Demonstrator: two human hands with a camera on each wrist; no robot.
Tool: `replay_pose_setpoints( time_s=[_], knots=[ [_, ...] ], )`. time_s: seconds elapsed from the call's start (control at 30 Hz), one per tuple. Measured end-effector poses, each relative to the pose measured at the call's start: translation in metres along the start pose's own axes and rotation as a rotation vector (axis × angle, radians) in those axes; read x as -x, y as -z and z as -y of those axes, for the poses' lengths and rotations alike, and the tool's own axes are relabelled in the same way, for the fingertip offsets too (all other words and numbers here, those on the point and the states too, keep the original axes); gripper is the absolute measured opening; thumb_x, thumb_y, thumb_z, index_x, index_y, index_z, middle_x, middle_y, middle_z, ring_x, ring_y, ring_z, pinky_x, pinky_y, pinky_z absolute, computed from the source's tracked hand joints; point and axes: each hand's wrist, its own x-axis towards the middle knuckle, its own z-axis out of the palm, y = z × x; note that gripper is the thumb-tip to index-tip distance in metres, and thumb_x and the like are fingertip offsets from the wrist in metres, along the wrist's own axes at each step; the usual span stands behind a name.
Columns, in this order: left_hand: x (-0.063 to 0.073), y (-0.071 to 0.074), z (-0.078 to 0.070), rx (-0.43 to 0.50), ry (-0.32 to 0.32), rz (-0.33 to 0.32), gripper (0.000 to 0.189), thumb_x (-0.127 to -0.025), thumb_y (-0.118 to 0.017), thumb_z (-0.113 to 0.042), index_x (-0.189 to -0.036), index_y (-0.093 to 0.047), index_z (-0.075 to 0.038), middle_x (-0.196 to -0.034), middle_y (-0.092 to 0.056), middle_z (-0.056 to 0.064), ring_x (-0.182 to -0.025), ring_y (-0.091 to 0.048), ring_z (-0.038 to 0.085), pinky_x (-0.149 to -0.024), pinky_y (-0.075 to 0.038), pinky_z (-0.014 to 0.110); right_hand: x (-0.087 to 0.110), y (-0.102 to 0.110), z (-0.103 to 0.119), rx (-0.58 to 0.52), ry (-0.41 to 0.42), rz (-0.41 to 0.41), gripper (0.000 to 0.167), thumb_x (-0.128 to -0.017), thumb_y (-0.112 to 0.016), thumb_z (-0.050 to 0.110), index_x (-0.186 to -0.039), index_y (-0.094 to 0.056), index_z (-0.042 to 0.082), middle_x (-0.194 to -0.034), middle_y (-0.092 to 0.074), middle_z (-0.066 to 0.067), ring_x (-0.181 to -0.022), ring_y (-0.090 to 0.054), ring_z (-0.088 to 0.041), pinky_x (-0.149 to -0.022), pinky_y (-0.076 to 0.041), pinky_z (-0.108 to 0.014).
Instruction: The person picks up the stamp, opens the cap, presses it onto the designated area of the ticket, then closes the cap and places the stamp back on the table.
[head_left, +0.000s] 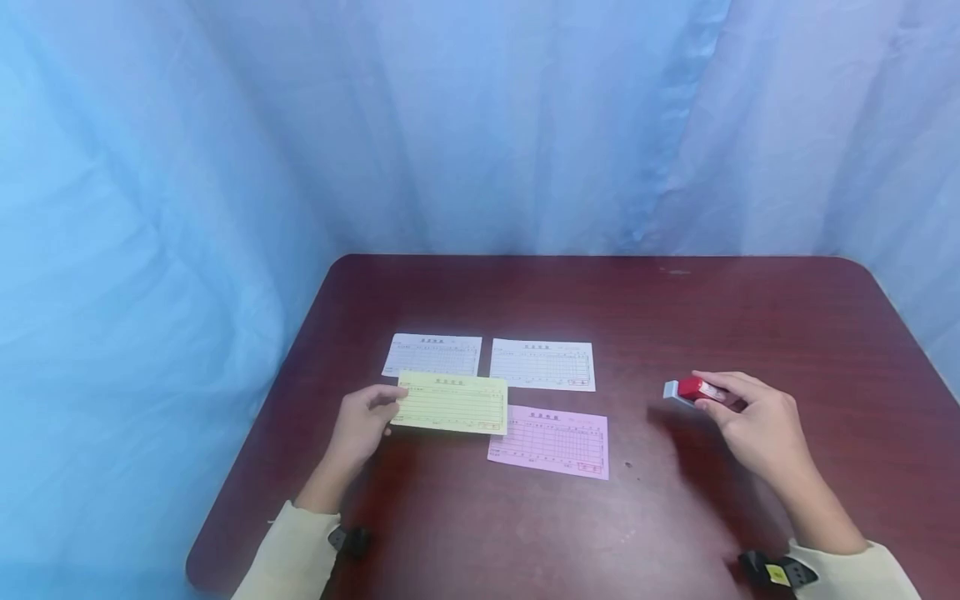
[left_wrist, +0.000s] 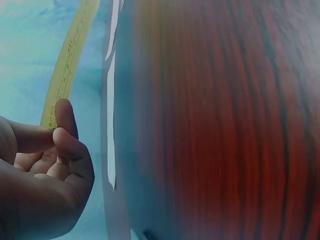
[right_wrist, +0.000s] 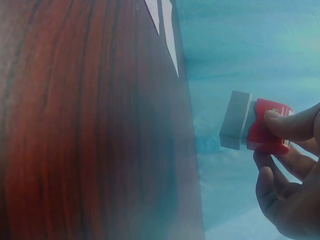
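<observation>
My left hand (head_left: 362,427) is pinching the left end of a yellow form (head_left: 452,404), holding it lifted to the left of the pink form (head_left: 551,442) and overlapping that form's far left corner in the head view. My right hand (head_left: 767,427) is gripping a red stamp (head_left: 697,389) between thumb and fingers, raised above the counter (head_left: 615,304) to the right of the pink form — its pale end block (right_wrist: 235,120) is facing leftward, and I cannot tell whether that is a cap.

Red boxed marks (head_left: 589,468) are showing on the pink form, the yellow form and the white form (head_left: 542,363) just beyond the pink one, so I'm judging these stamped and the yellow form's placing the step in hand. Another white form (head_left: 432,354) is lying beyond and left of the pink form; the yellow form is covering its near edge, so any mark there is escaping me. The next move seems to be calling for lowering the yellow form flat beside the pink form — without overlap.

Open room is stretching right of the pink form and on its near side. The counter's left edge is running past my left hand; its far edge is lying well beyond the pink form, before a blue curtain (head_left: 487,125).
</observation>
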Motion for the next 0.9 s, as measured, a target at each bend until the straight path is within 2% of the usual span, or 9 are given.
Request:
replay_pose_setpoints(
  time_s=[0.33, 0.57, 0.67, 0.77, 0.83, 0.9],
  knots=[
    [0.005, 0.021, 0.006, -0.089, -0.002, 0.011, 0.025, -0.095, -0.060, 0.001, -0.114, -0.075, -0.005, -0.118, -0.070, 0.015, -0.079, -0.061, 0.023, -0.063, -0.053, 0.030, 0.000, -0.002, -0.001, 0.004, -0.012, 0.018, 0.039, -0.078, -0.083, -0.003, -0.115, -0.076, 0.005, -0.104, -0.073, -0.015, -0.080, -0.049, 0.009, -0.065, -0.040, -0.004],
    [0.004, 0.027, 0.007, -0.146, -0.035, 0.009, 0.024, -0.095, -0.060, 0.001, -0.113, -0.075, -0.003, -0.115, -0.070, 0.017, -0.071, -0.059, 0.024, -0.061, -0.052, 0.031, 0.000, -0.005, 0.000, 0.001, -0.016, 0.021, 0.039, -0.077, -0.084, -0.002, -0.115, -0.076, 0.006, -0.104, -0.073, -0.015, -0.078, -0.050, 0.006, -0.064, -0.040, -0.004],
    [0.003, 0.029, 0.007, -0.207, -0.086, -0.010, 0.023, -0.093, -0.061, 0.004, -0.109, -0.076, -0.002, -0.113, -0.072, 0.017, -0.079, -0.064, 0.028, -0.071, -0.054, 0.037, -0.001, -0.005, 0.001, 0.000, -0.016, 0.025, 0.039, -0.077, -0.084, -0.002, -0.115, -0.076, 0.006, -0.104, -0.073, -0.016, -0.079, -0.049, 0.008, -0.065, -0.040, -0.004],
    [0.001, 0.030, 0.008, -0.267, -0.135, -0.018, 0.023, -0.092, -0.061, 0.006, -0.108, -0.076, -0.002, -0.114, -0.072, 0.017, -0.099, -0.067, 0.032, -0.086, -0.055, 0.045, -0.001, -0.005, 0.001, 0.006, -0.013, 0.028, 0.039, -0.078, -0.083, -0.002, -0.116, -0.075, 0.005, -0.105, -0.073, -0.016, -0.079, -0.048, 0.009, -0.065, -0.040, -0.004],
    [0.000, 0.030, 0.008, -0.293, -0.148, -0.016, 0.022, -0.093, -0.061, 0.006, -0.108, -0.076, -0.001, -0.115, -0.071, 0.018, -0.109, -0.065, 0.034, -0.092, -0.053, 0.049, -0.001, -0.005, 0.001, 0.006, -0.012, 0.030, 0.039, -0.079, -0.083, -0.001, -0.116, -0.075, 0.005, -0.105, -0.073, -0.016, -0.078, -0.047, 0.010, -0.064, -0.040, -0.004],
    [0.000, 0.030, 0.008, -0.308, -0.137, -0.015, 0.021, -0.094, -0.061, 0.004, -0.109, -0.075, -0.001, -0.115, -0.071, 0.019, -0.111, -0.065, 0.035, -0.093, -0.053, 0.051, 0.000, -0.006, 0.000, 0.008, -0.005, 0.031, 0.038, -0.078, -0.083, -0.002, -0.116, -0.075, 0.005, -0.104, -0.073, -0.015, -0.077, -0.047, 0.009, -0.063, -0.040, -0.005]
  ],
)
